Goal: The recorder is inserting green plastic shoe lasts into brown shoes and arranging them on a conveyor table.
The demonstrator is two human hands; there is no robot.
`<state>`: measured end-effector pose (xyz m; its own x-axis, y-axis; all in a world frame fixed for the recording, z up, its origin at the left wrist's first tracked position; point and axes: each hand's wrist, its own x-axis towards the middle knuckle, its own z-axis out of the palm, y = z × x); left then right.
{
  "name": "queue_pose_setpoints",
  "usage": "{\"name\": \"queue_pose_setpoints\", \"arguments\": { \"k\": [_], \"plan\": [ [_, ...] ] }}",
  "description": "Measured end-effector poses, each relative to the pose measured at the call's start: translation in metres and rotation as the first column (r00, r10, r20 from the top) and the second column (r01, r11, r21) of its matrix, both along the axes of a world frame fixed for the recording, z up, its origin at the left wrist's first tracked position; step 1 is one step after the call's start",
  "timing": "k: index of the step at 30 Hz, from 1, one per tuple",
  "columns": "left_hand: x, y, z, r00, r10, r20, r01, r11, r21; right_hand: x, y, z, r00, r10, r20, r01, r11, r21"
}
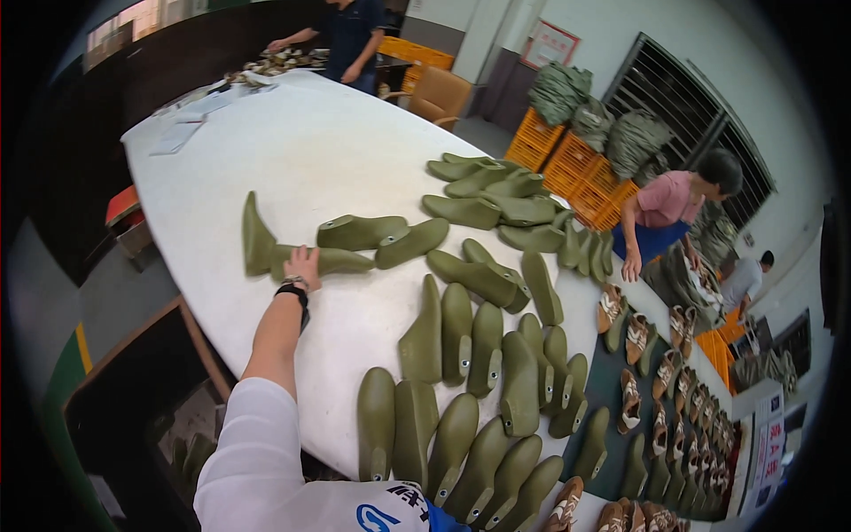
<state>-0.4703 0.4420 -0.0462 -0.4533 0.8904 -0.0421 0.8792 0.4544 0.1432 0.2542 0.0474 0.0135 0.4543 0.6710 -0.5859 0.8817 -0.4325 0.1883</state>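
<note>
My left hand, with a dark band on its wrist, reaches over the white table and has its fingers over a green shoe last lying on its side. Touching that last's left end is another green last, its toe pointing away from me. Just beyond and to the right of my hand, two more lasts lie end to end. Nearer to me, several lasts are laid side by side in rows, with round holes at their near ends. My right hand is out of view.
Brown and white shoes and more lasts line a dark green surface on the right. A co-worker in pink leans at the table's right edge; another stands at the far end. Orange crates with green sacks are stacked behind.
</note>
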Motion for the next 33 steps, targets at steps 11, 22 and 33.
{"name": "queue_pose_setpoints", "arguments": {
  "k": [11, 22, 33],
  "plan": [
    [0.008, 0.015, 0.011, 0.998, -0.047, -0.033, 0.049, 0.998, 0.046, 0.029, 0.001, -0.055, 0.986, -0.034, 0.161, 0.043, 0.998, -0.053],
    [0.099, -0.002, 0.023, -0.087, 0.272, 0.958, 0.033, 0.962, -0.270, 0.022, -0.010, -0.057, 0.975, -0.025, 0.219, 0.018, 0.999, 0.032],
    [0.183, 0.031, -0.024, 0.617, -0.161, 0.771, 0.069, 0.986, 0.150, 0.017, -0.014, -0.060, 0.970, -0.088, 0.228, 0.074, 0.995, 0.068]
  ]
}}
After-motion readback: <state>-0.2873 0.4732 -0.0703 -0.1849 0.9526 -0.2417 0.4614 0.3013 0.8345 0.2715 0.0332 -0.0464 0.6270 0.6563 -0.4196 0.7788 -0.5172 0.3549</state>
